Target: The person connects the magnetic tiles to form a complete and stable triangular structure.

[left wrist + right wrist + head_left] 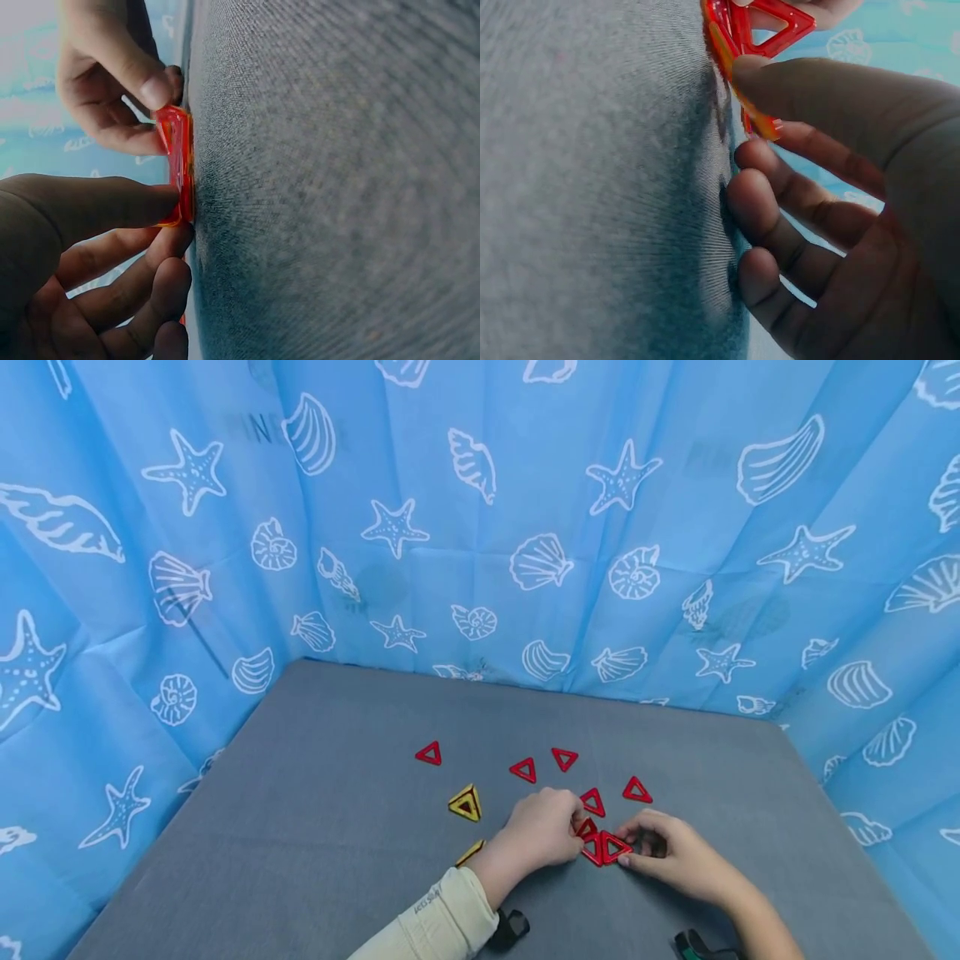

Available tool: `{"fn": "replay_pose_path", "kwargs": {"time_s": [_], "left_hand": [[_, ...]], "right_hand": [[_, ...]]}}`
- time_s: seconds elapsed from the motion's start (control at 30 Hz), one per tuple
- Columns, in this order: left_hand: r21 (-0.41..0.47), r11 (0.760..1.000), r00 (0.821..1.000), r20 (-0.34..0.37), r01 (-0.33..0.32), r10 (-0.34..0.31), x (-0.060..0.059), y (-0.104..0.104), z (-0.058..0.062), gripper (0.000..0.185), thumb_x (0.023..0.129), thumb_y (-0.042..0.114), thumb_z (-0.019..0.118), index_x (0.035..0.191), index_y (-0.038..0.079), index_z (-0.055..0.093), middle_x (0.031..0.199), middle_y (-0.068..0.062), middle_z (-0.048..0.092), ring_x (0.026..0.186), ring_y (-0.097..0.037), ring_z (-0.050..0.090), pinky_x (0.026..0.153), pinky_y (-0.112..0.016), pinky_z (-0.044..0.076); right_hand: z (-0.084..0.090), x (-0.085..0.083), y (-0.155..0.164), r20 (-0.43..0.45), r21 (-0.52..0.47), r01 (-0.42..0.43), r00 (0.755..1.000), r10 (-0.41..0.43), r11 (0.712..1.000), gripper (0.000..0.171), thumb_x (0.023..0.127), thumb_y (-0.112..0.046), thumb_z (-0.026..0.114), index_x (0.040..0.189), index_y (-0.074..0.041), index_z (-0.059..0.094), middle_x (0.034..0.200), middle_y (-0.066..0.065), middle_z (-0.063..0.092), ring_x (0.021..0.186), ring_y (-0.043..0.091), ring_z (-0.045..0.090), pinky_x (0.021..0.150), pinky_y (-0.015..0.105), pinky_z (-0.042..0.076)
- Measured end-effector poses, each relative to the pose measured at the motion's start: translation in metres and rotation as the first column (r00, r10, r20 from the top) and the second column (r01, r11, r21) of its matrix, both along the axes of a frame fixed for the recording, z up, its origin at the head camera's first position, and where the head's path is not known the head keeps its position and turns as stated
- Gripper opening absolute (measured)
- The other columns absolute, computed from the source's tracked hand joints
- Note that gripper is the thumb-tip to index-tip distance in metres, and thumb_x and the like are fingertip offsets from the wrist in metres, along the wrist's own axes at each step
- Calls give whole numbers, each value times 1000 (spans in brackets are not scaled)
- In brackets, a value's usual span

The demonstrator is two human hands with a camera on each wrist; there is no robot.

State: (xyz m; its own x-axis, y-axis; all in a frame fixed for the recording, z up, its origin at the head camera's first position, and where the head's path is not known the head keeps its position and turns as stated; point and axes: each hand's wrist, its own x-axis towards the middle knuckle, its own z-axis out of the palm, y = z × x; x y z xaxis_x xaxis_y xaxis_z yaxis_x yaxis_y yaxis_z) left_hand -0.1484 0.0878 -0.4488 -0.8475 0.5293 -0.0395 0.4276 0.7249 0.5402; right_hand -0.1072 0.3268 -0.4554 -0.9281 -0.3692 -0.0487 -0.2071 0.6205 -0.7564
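The left hand pinches a tilted red triangle, the right hand its neighbour around three o'clock. They look light, stiff, slick; I'd hold them edgewise.

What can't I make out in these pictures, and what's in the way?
Head view: the full shape of the lower yellow piece; the left wrist hides part.
Head view: part of the red triangle at the left grip, which covers it.
Head view: the lettering on the pale sleeve; too small to read surely.
Right wrist view: the red pieces; the top edge cuts them off.
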Motion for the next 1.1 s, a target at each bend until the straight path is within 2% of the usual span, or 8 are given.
{"fn": "replay_pose_path", "kwargs": {"time_s": [0.17, 0.3, 0.47, 0.63, 0.9, 1.1], "left_hand": [[-14, 1000, 1000, 2, 21, -21, 1, 1, 0, 38, 92, 18, 81, 66, 22, 54, 52, 8, 40, 47, -8, 40, 46, -26, 32], [-10, 998, 998, 19, 65, -65, 0, 2, 2, 34, 92, 21, 83, 68, 23, 59, 55, 9, 49, 50, -7, 47, 48, -25, 37], [-5, 995, 994, 44, 102, -101, 0, 2, 3, 26, 91, 22, 86, 76, 24, 65, 62, 13, 58, 56, -3, 54, 53, -23, 42], [-1, 993, 992, 54, 118, -117, 0, 3, 3, 21, 91, 23, 86, 80, 24, 68, 66, 14, 59, 58, -3, 55, 54, -23, 43], [4, 990, 989, 46, 138, -138, -1, 2, 3, 18, 91, 26, 86, 83, 24, 69, 69, 15, 59, 59, -2, 54, 54, -23, 43], [-6, 990, 988, 53, 144, -143, -2, 4, 3, 17, 92, 32, 85, 103, 25, 75, 76, 16, 60, 64, 0, 54, 57, -22, 44]], "right_hand": [[0, 0, -2, 12, -73, 13, 1000, -12, 997, 28, 98, -18, 78, 122, -5, 72, 98, 5, 70, 70, 13, 62, 60, 28, 52], [2, 0, -5, -17, -117, -3, 1000, 1, 993, 29, 99, -15, 76, 125, -3, 71, 99, 6, 69, 72, 15, 64, 61, 28, 53], [2, 1, -7, -55, -117, -19, 998, 13, 993, 28, 99, -14, 76, 123, -2, 70, 100, 6, 70, 72, 15, 65, 62, 28, 54], [1, 1, -9, -79, -111, -24, 997, 15, 994, 25, 98, -12, 77, 121, -4, 72, 99, 4, 71, 72, 14, 65, 62, 29, 54], [-1, 0, -11, -88, -120, -46, 995, 36, 992, 21, 98, -14, 78, 117, -9, 73, 100, 12, 69, 75, 14, 65, 64, 29, 55], [-2, 0, -8, -95, -159, -57, 995, 42, 986, 19, 100, -10, 74, 118, -6, 72, 101, 7, 72, 74, 17, 66, 63, 30, 55]]}}
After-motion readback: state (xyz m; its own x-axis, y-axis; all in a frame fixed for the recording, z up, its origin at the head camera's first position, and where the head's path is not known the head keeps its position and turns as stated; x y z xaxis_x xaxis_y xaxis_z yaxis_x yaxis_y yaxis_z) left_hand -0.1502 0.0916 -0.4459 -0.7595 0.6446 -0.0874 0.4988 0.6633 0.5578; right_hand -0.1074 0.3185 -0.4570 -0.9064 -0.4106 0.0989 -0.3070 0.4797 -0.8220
